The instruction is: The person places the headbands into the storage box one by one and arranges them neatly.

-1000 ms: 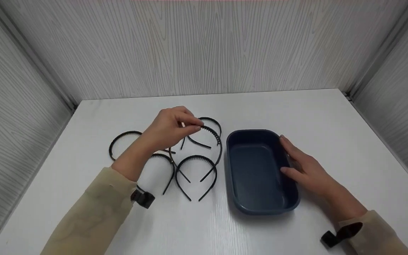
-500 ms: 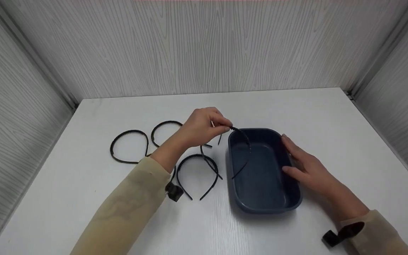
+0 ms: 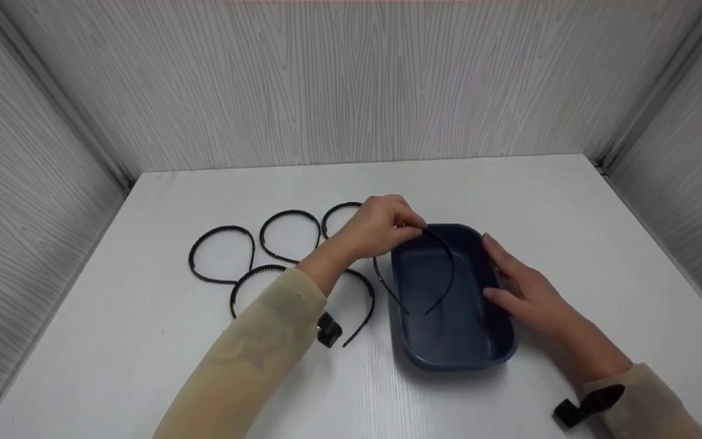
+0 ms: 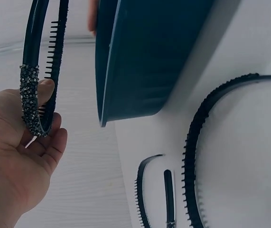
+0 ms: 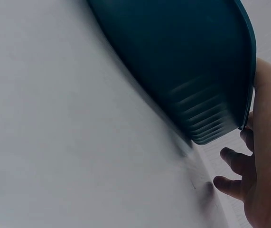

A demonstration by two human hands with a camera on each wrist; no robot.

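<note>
My left hand point(image 3: 381, 225) pinches a black toothed headband point(image 3: 452, 266) at the top of its arc. It hangs over the left part of a dark blue plastic basin point(image 3: 409, 353), its two ends pointing down towards me. In the left wrist view, the held headband point(image 4: 30, 95) shows a band of glittering dark stones under my fingers. My right hand point(image 3: 531, 299) holds the basin's right rim, with the thumb reaching over the edge. The right wrist view shows several fingers of that hand point(image 5: 270, 156) beyond the basin's point(image 5: 173, 57) corner.
Several more black headbands lie on the white table point(image 3: 113, 341) left of the basin, among them one at the far left point(image 3: 222, 227), one beside it point(image 3: 290, 212) and one near the basin point(image 3: 373, 299). My left sleeve point(image 3: 253, 353) covers some of them. Wood-grain panels point(image 3: 351, 85) enclose the table.
My left hand has carried the headband to the right, from among the others to over the basin. My right hand and the basin have stayed in place.
</note>
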